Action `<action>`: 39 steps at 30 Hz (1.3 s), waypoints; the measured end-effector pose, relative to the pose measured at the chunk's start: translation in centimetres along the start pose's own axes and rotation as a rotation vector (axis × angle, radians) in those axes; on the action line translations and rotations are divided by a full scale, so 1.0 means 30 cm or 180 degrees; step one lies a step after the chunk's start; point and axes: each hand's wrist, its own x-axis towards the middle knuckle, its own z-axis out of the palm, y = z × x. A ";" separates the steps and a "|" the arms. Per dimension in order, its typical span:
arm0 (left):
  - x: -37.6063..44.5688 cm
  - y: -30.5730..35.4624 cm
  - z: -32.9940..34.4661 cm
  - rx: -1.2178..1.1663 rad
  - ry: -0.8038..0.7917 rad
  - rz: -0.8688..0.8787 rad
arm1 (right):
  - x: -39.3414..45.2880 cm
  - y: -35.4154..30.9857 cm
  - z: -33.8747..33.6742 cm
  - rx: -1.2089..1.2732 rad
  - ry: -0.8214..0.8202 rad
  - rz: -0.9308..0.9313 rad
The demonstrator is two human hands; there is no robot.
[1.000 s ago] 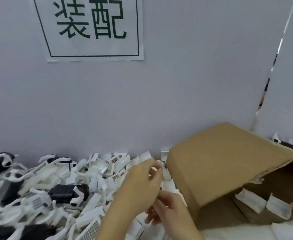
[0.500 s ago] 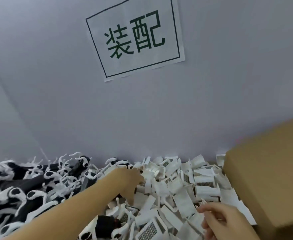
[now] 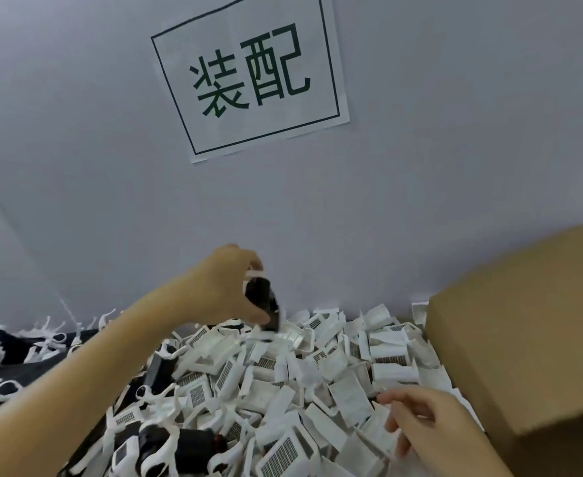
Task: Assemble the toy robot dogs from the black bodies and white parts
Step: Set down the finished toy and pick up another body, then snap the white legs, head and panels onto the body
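My left hand (image 3: pixel 228 287) is raised above the heap and holds a black dog body (image 3: pixel 264 304) with white legs, its lower end pointing down toward the pile. A heap of white shell parts (image 3: pixel 317 373) with grid-patterned faces fills the middle of the table. Black bodies with white legs (image 3: pixel 7 366) are piled at the left, and another black body (image 3: pixel 186 445) lies near the front. My right hand (image 3: pixel 417 418) hovers low at the right over the white parts, fingers loosely apart, holding nothing I can see.
A brown cardboard box (image 3: pixel 531 339) stands at the right, close to my right hand. A grey wall (image 3: pixel 111 201) rises just behind the piles, with a white paper sign (image 3: pixel 252 74) bearing green characters.
My left hand reached left into the pile, took hold of a black body and lifted it. My right hand dropped low at the right. The view swung left, so the box now sits at the edge.
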 end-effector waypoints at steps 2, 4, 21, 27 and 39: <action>-0.053 0.079 0.002 -0.0773 0.0415 0.0136 | 0.004 0.001 -0.005 0.0102 0.0145 -0.0110; -0.105 0.172 0.048 -0.1686 0.0773 0.0248 | 0.007 -0.002 -0.008 0.0468 0.0129 -0.0052; -0.181 0.426 0.533 -0.3349 0.0827 0.0348 | 0.047 0.022 -0.016 0.1637 0.0904 0.0168; -0.132 0.418 0.530 -0.3891 0.0338 0.0386 | 0.015 -0.006 0.010 0.0727 0.0432 -0.0509; -0.094 0.411 0.586 -0.5795 0.0165 -0.0584 | 0.017 0.031 0.094 -0.0784 0.1059 -0.1120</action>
